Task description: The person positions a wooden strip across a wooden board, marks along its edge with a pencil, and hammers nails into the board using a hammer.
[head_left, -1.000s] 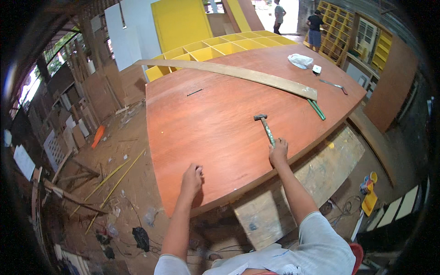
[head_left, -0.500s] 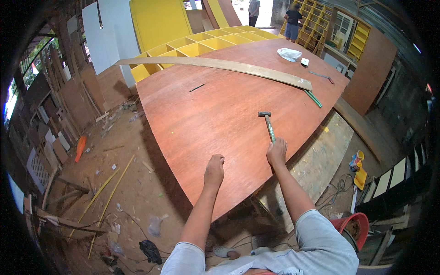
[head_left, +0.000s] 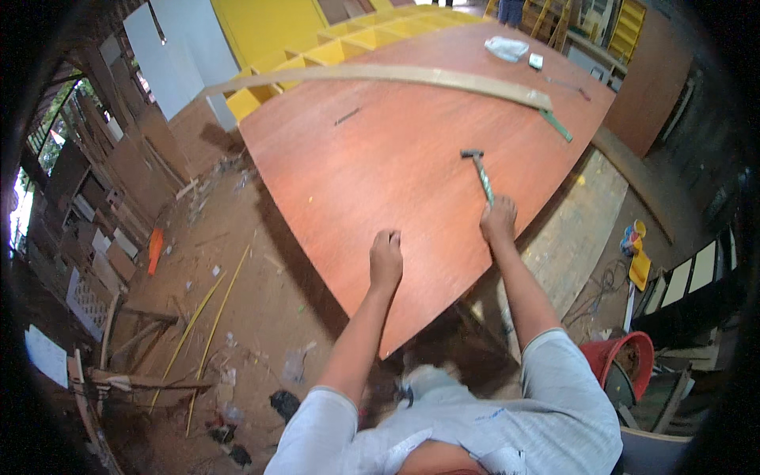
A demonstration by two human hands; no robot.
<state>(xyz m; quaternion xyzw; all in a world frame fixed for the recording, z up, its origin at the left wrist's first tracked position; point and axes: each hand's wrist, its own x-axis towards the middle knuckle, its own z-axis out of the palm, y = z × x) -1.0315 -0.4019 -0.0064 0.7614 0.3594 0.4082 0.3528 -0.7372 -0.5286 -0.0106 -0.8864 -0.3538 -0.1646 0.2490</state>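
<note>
A large reddish plywood sheet (head_left: 332,182) lies before me over a yellow slatted frame (head_left: 360,39), which shows along its far left edge. My right hand (head_left: 499,222) is wrapped round the green, worn handle of a hammer (head_left: 484,180), its dark head pointing away from me over the sheet. Low over the near part of the sheet, my left hand (head_left: 386,261) is closed with the fingertips pinched together; anything between them is too small to make out. A dark pencil (head_left: 347,116) lies on the sheet beyond my left hand.
Across the sheet's far part lies a long wooden board (head_left: 427,77), with a green-handled tool (head_left: 556,125) by its right end. Behind are a white plastic bag (head_left: 505,49) and small white box (head_left: 536,61). A red bucket (head_left: 647,348) stands at lower right; yellow strips (head_left: 218,317) litter the floor.
My view has tipped down and nearer, so the sheet and both hands sit higher in the picture. The right hand keeps its grip on the hammer; the left remains closed.
</note>
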